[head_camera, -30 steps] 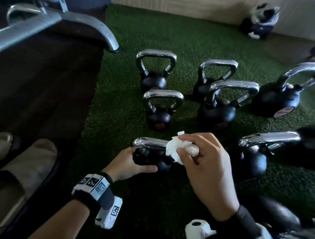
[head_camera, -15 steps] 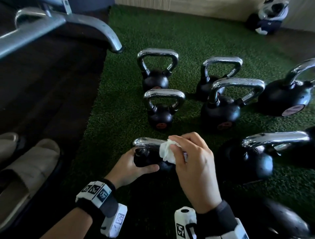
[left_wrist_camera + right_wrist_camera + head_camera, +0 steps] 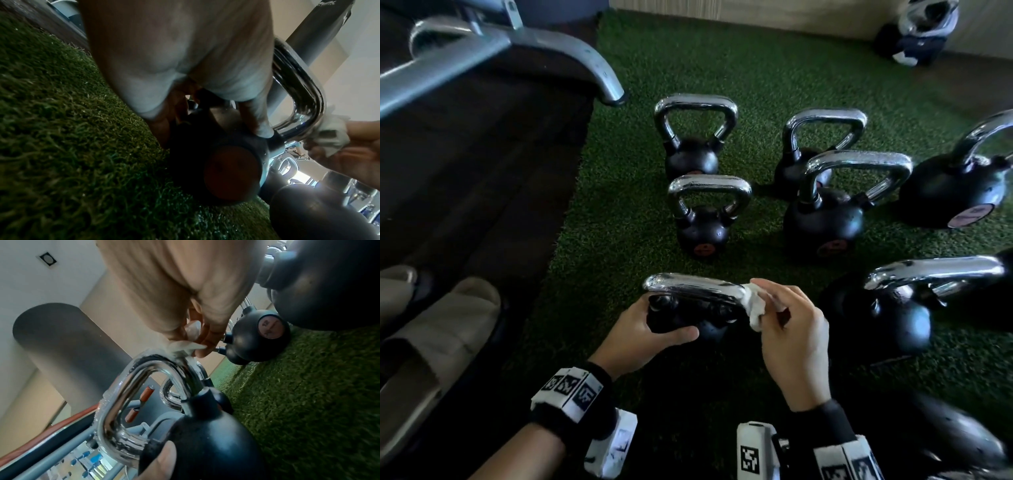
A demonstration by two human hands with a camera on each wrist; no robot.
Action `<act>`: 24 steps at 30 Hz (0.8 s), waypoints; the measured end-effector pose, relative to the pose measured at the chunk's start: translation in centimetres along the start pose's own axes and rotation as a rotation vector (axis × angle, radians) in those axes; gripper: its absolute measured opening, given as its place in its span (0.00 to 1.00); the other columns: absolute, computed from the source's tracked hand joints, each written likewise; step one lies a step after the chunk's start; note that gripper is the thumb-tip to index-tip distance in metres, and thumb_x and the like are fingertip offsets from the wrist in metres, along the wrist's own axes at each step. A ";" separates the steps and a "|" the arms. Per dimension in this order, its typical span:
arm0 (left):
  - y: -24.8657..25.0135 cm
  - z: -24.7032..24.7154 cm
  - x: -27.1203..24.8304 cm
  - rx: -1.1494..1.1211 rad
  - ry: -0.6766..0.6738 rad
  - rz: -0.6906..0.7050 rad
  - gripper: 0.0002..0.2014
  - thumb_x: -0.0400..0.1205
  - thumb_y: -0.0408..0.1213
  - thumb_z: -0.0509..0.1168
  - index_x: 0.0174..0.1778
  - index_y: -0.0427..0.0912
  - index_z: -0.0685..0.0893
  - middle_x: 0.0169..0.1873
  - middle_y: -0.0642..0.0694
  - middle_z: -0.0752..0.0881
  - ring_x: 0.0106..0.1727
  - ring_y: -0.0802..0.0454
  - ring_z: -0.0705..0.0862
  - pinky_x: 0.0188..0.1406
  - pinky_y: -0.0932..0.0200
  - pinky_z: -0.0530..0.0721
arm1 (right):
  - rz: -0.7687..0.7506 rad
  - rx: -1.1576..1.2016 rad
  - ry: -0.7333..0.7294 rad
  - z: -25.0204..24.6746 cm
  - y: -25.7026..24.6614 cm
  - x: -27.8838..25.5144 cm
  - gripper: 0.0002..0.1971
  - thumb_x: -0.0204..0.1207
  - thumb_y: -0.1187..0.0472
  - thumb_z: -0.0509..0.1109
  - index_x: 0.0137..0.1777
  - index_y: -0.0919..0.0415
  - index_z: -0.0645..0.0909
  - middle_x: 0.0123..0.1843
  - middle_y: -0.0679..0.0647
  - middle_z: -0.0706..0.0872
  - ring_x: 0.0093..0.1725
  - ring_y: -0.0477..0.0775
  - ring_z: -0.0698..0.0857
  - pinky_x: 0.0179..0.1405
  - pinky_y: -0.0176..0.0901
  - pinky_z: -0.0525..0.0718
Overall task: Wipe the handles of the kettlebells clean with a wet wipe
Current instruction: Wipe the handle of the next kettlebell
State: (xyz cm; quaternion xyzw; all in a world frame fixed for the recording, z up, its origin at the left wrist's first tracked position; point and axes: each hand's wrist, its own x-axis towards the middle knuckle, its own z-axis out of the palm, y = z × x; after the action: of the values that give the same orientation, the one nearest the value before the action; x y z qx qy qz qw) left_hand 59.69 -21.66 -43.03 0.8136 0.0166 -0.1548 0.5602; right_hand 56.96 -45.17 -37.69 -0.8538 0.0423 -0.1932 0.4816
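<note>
Left hand (image 3: 640, 329) grips the round black kettlebell (image 3: 688, 317); right hand (image 3: 791, 332) pinches a crumpled white wipe (image 3: 753, 306) against its curved chrome handle (image 3: 691, 289).

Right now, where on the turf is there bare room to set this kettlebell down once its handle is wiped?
Bare turf runs left of the two small kettlebells, up to the dark floor. More lies behind them, toward the wall. To the right it is crowded: big kettlebells stand close together.
</note>
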 end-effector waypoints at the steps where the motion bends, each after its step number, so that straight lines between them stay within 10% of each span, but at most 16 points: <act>1: 0.1 0.0 0.0 0.004 -0.008 -0.004 0.38 0.62 0.63 0.85 0.67 0.56 0.85 0.62 0.60 0.90 0.64 0.68 0.86 0.70 0.57 0.81 | 0.010 0.033 0.009 0.1 0.1 -0.1 0.15 0.80 0.72 0.74 0.57 0.52 0.93 0.50 0.41 0.91 0.49 0.36 0.90 0.48 0.27 0.83; 5: 0.9 0.1 -0.3 0.047 0.032 -0.026 0.32 0.64 0.56 0.86 0.63 0.58 0.84 0.58 0.62 0.89 0.58 0.78 0.83 0.57 0.72 0.78 | 0.217 0.234 0.013 0.9 1.2 -0.7 0.14 0.81 0.68 0.75 0.59 0.49 0.93 0.51 0.45 0.95 0.53 0.41 0.93 0.55 0.44 0.90; 11: 2.0 -0.4 -0.7 0.206 0.031 -0.053 0.34 0.64 0.63 0.82 0.64 0.62 0.80 0.56 0.69 0.83 0.60 0.68 0.81 0.61 0.65 0.76 | 0.376 0.287 -0.106 1.8 1.9 -1.4 0.22 0.76 0.76 0.73 0.49 0.43 0.91 0.43 0.40 0.95 0.49 0.42 0.94 0.46 0.28 0.87; 16: 4.0 -3.1 -1.6 0.450 -0.101 -0.155 0.19 0.74 0.62 0.78 0.53 0.55 0.91 0.48 0.59 0.92 0.53 0.58 0.90 0.54 0.58 0.85 | 0.295 0.328 0.013 -1.1 1.2 -0.9 0.10 0.80 0.67 0.78 0.50 0.49 0.93 0.48 0.46 0.96 0.50 0.47 0.95 0.51 0.40 0.92; 20: 7.9 -5.2 -3.7 0.046 -0.193 -0.122 0.07 0.83 0.41 0.73 0.52 0.43 0.93 0.45 0.45 0.95 0.52 0.45 0.94 0.56 0.49 0.90 | 0.108 0.400 0.111 -3.1 -2.3 -0.4 0.07 0.79 0.63 0.79 0.49 0.49 0.91 0.45 0.51 0.95 0.42 0.51 0.92 0.43 0.40 0.90; 24: 12.1 -5.5 -5.6 -0.269 -0.235 -0.005 0.17 0.80 0.43 0.68 0.61 0.42 0.91 0.53 0.41 0.94 0.56 0.47 0.94 0.54 0.58 0.92 | -0.101 0.373 -0.001 -2.9 -6.8 0.4 0.09 0.74 0.67 0.82 0.45 0.52 0.90 0.43 0.47 0.94 0.40 0.47 0.92 0.40 0.35 0.87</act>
State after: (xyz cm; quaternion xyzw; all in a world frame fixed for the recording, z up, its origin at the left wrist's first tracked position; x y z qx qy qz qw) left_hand 58.12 -20.29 -28.72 0.7074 -0.0263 -0.2466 0.6618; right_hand 55.44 -43.93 -30.52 -0.7507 -0.0373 -0.2211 0.6214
